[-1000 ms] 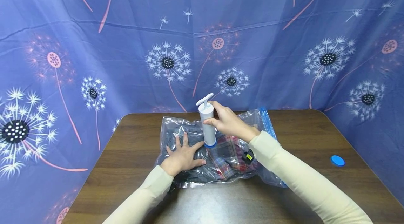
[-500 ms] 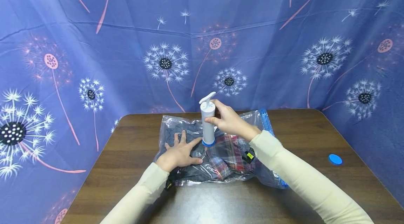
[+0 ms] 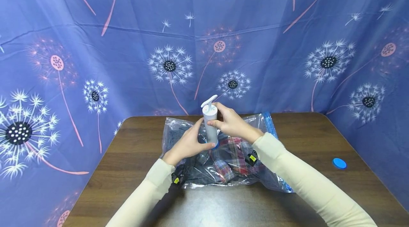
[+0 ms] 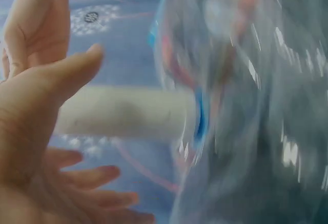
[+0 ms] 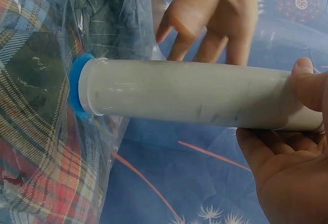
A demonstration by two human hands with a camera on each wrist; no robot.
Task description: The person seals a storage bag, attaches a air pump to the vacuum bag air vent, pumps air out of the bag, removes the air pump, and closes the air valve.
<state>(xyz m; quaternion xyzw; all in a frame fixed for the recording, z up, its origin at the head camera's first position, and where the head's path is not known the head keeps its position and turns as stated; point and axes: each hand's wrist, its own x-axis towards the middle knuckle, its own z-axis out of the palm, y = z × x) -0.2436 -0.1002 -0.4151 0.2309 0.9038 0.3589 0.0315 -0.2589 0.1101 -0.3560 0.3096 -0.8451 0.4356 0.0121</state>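
A white hand pump (image 3: pixel 211 133) with a T-shaped handle (image 3: pixel 209 101) stands nearly upright on a clear vacuum storage bag (image 3: pixel 220 185). Its base meets the bag's blue valve ring (image 5: pixel 77 86). My right hand (image 3: pixel 232 124) grips the upper barrel, thumb in front and fingers behind. Close to the barrel's left side is my left hand (image 3: pixel 186 144), raised off the bag with thumb and fingers spread apart. In the left wrist view its fingers look straight, not closed round the pump. Inside the bag lie a plaid garment (image 5: pixel 43 101) and dark clothing (image 4: pixel 271 111).
A round blue cap (image 3: pixel 339 163) lies on the wooden table (image 3: pixel 319 138) to the right. The bag's blue zip edge (image 3: pixel 271 124) runs along its right side. Behind the table hangs a blue dandelion-print cloth (image 3: pixel 271 53).
My left hand has lifted from lying flat on the bag and moved right to the pump's side. The right hand keeps its grip on the barrel, and the pump stays on the valve.
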